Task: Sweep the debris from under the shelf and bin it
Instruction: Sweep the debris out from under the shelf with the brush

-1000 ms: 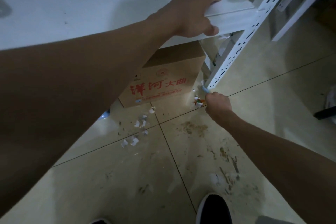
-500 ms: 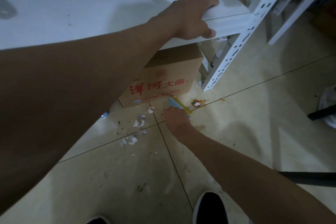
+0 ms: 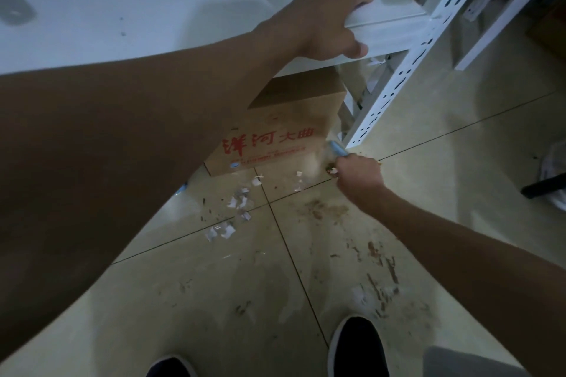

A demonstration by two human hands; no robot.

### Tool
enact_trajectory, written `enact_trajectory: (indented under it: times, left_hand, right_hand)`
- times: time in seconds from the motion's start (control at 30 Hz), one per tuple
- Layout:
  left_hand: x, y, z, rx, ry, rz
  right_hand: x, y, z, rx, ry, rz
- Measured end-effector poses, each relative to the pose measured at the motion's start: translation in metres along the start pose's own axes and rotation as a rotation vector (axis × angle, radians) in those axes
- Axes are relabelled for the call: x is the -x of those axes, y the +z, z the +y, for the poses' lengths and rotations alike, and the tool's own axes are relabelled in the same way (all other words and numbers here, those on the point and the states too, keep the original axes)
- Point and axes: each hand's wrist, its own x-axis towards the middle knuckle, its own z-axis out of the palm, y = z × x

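left hand [image 3: 324, 21]: fingers curled over shelf edge [image 3: 395, 21], thumb pressed on its front face, gripping
left arm: stretched forward from lower left, forearm fills left of view
right hand [image 3: 358, 176]: low by the floor, fist round brush [image 3: 335, 148], back of hand up
right arm: extended from lower right, nearly straight
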Motion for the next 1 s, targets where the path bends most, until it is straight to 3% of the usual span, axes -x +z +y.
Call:
enact_trajectory:
  times: [0.17, 0.47, 0.6, 0.83, 0.9, 1.0]
  left_hand:
    - [-0.002, 0.001, -0.003, 0.005, -0.005, -0.002]
    - [0.001, 0.0, -0.001, 0.014, 0.004, -0.006]
    - [0.002, -0.002, 0.0, 0.018, 0.004, -0.006]
    - [0.002, -0.001, -0.002, 0.02, 0.001, -0.006]
    - [0.001, -0.001, -0.001, 0.022, 0.003, -0.005]
    - [0.001, 0.0, -0.001, 0.016, 0.003, 0.001]
  right_hand:
    - [0.004, 0.017, 0.006, -0.034, 0.016, -0.025]
    - [0.031, 0.038, -0.083, -0.098, -0.172, -0.031]
    - [0.035, 0.025, -0.096, -0.077, -0.142, 0.024]
    - [0.023, 0.016, -0.037, -0.145, -0.183, 0.159]
    - [0.014, 0.018, -0.013, -0.151, -0.124, 0.238]
    - [0.003, 0.012, 0.015, -0.113, -0.016, 0.181]
